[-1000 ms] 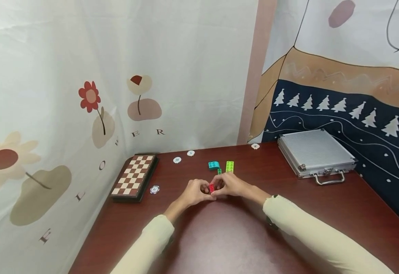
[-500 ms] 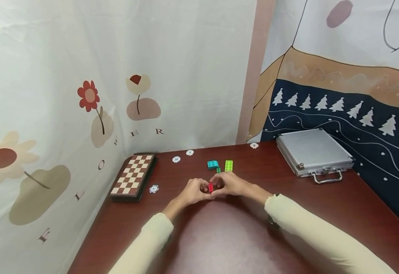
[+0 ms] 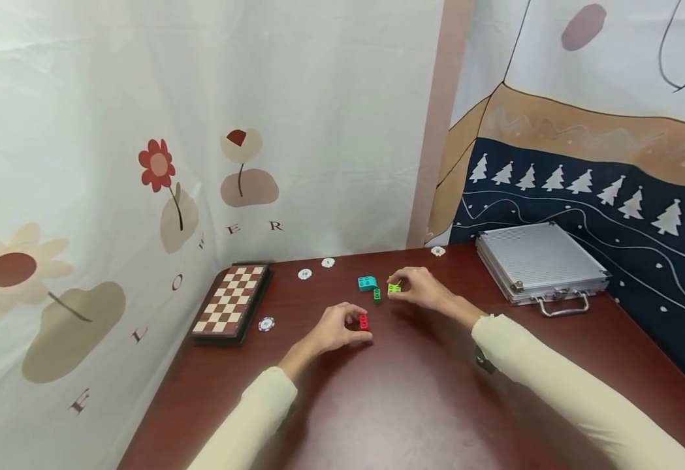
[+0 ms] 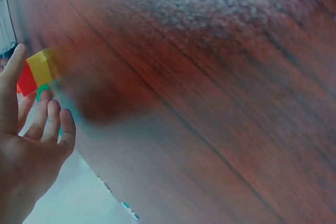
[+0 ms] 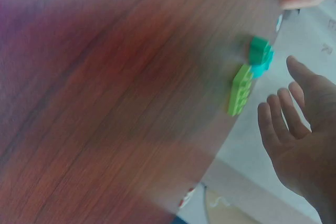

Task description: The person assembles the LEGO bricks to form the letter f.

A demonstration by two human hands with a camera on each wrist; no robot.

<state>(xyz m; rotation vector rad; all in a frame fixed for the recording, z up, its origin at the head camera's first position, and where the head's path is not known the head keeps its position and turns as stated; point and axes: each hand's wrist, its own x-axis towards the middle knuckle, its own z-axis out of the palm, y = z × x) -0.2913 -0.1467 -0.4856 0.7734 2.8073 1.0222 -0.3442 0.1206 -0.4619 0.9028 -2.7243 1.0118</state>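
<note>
Since the earlier head frames, the right hand (image 3: 421,287) has left the red brick (image 3: 364,322) for the lime brick (image 3: 394,289), beyond and to the right of the red one. Its thumb and fingers stand apart about the lime brick. The left hand (image 3: 333,329) holds the red brick between thumb and fingers, over the surface (image 3: 377,418). Past the red brick lie the green brick (image 3: 377,294) and teal brick (image 3: 367,282). Far right of it is a closed silver case (image 3: 542,258), contents hidden; left of it, the chessboard (image 3: 229,301).

The left wrist view shows a yellow brick (image 4: 40,68) joined to the red brick, which the head view does not show.

The right wrist view shows the right hand's digits spread and holding nothing; the yellow brick lies beneath the red brick.
</note>
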